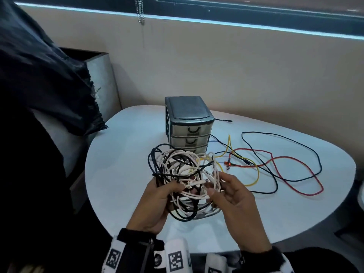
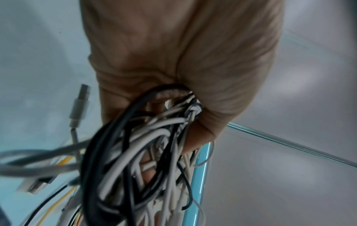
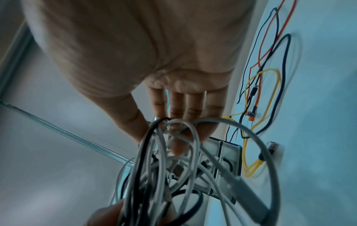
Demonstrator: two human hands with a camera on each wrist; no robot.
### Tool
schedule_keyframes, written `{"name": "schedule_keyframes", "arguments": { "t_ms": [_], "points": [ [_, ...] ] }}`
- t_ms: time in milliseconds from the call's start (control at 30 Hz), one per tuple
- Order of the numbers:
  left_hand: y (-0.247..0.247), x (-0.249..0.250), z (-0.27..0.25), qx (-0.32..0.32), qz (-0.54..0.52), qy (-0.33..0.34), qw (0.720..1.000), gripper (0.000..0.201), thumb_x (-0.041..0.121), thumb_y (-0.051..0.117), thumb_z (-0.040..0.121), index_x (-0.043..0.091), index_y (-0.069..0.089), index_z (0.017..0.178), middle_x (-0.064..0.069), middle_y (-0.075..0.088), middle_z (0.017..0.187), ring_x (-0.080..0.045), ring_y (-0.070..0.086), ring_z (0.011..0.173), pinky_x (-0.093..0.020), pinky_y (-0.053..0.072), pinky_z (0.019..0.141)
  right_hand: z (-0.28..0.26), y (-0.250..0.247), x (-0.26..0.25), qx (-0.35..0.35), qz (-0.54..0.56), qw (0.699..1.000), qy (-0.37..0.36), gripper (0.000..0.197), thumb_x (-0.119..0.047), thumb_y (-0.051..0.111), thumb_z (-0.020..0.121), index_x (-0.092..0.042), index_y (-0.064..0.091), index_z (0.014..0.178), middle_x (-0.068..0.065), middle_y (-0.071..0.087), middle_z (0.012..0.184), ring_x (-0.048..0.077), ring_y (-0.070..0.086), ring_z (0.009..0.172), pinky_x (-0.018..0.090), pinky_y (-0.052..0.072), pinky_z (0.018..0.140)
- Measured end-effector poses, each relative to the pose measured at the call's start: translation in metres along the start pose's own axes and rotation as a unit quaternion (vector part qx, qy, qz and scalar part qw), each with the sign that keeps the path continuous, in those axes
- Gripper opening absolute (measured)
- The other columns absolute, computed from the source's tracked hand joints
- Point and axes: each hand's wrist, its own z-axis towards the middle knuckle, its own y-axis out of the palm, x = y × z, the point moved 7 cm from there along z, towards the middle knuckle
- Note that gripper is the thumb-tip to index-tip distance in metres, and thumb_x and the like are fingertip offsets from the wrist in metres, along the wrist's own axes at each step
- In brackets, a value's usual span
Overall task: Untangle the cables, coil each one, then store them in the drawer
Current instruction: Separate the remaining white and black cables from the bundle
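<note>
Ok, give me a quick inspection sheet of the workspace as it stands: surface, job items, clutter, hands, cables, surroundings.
Surface: white rounded table, bare at its left and near parts.
Job's things: tangled bundle of white and black cables held above the table; grey three-drawer unit behind it, the two drawers in view closed, the lowest hidden by the bundle.
Clutter: nothing seen.
Hands: left hand grips the bundle from the left; right hand pinches white strands on its right side.
Cables: red cable, yellow cable and long black cable lie loose and crossing on the table, right of the drawers; none coiled.
Surroundings: beige wall, window sill, hanging bead chain, dark cloth at left.
</note>
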Motion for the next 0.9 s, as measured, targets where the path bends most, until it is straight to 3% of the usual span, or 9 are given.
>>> {"name": "schedule_keyframes", "arguments": {
  "t_ms": [67,167,267,333,433,533,667,800,900],
  "points": [
    [-0.001,0.002,0.000,0.001,-0.011,0.012,1.000,0.039,-0.014,0.059,0.076,-0.006,0.066,0.112,-0.028,0.072,0.105,-0.035,0.074,0.084,-0.041,0.062,0.073,0.002,0.001,0.006,-0.001,0.007,1.000,0.002,0.042,0.002,0.067,0.087,-0.027,0.062,0.118,0.001,0.075,0.100,0.035,0.066,0.094,0.046,0.053,0.084],
    [-0.002,-0.004,0.005,0.014,-0.011,0.019,1.000,0.045,-0.013,0.059,0.070,-0.005,0.065,0.115,-0.028,0.070,0.111,-0.043,0.069,0.100,-0.049,0.056,0.086,0.001,-0.001,0.010,0.007,-0.060,0.997,-0.038,0.063,-0.007,0.068,0.090,-0.050,0.050,0.131,-0.014,0.065,0.119,0.008,0.063,0.102,0.028,0.055,0.082],
    [-0.001,-0.006,0.009,0.029,0.015,0.033,0.999,0.046,-0.014,0.059,0.067,-0.001,0.068,0.110,-0.023,0.073,0.104,-0.038,0.071,0.094,-0.037,0.060,0.072,-0.005,-0.009,-0.005,0.051,-0.191,0.972,-0.129,0.044,-0.027,0.067,0.090,-0.049,0.056,0.126,-0.022,0.049,0.137,0.006,0.044,0.132,0.028,0.044,0.100],
    [0.003,-0.006,0.009,0.021,0.045,0.036,0.998,0.042,-0.014,0.062,0.068,0.000,0.069,0.106,-0.020,0.074,0.097,-0.032,0.072,0.083,-0.033,0.059,0.066,-0.010,-0.018,-0.017,0.103,-0.201,0.960,-0.163,0.025,-0.037,0.066,0.088,-0.043,0.066,0.112,-0.016,0.051,0.133,0.009,0.044,0.133,0.021,0.036,0.105],
    [0.007,-0.011,0.009,0.013,0.054,0.023,0.998,0.023,-0.014,0.057,0.085,-0.002,0.068,0.101,-0.016,0.074,0.083,-0.024,0.071,0.068,-0.028,0.057,0.056,-0.017,-0.031,-0.030,0.182,-0.223,0.934,-0.212,0.013,-0.029,0.068,0.088,-0.032,0.070,0.101,-0.011,0.059,0.118,0.010,0.053,0.121,0.009,0.035,0.098],
    [0.010,-0.017,0.008,0.015,0.053,0.008,0.998,0.015,-0.008,0.060,0.086,-0.006,0.064,0.101,-0.013,0.072,0.074,-0.023,0.071,0.063,-0.029,0.057,0.055,-0.017,-0.034,-0.033,0.183,-0.242,0.927,-0.221,0.013,-0.027,0.067,0.086,-0.028,0.073,0.097,-0.019,0.059,0.109,0.010,0.056,0.112,0.014,0.040,0.094],
    [0.013,-0.018,0.004,0.002,0.102,0.002,0.995,0.021,-0.005,0.065,0.084,-0.001,0.065,0.105,-0.013,0.075,0.082,-0.027,0.072,0.069,-0.032,0.058,0.061,-0.022,-0.028,-0.033,0.154,-0.280,0.916,-0.244,0.014,-0.031,0.064,0.088,-0.026,0.075,0.095,-0.009,0.062,0.110,0.009,0.052,0.114,0.015,0.039,0.095],
    [0.018,-0.014,-0.003,-0.024,0.169,0.026,0.985,0.022,-0.003,0.070,0.084,0.013,0.070,0.099,-0.003,0.074,0.078,-0.017,0.067,0.062,-0.028,0.056,0.059,-0.017,-0.021,-0.015,0.093,-0.342,0.921,-0.162,0.018,-0.050,0.059,0.083,-0.036,0.070,0.085,-0.020,0.057,0.102,0.002,0.049,0.108,0.021,0.042,0.088],
    [0.021,-0.009,-0.008,-0.052,0.218,0.059,0.973,0.026,-0.003,0.072,0.083,0.016,0.070,0.101,0.003,0.075,0.080,-0.010,0.069,0.068,-0.021,0.053,0.063,-0.014,-0.018,-0.003,0.053,-0.377,0.917,-0.124,0.008,-0.042,0.070,0.082,-0.036,0.067,0.079,-0.020,0.055,0.090,0.003,0.049,0.097,0.024,0.041,0.080]
  ]
}}
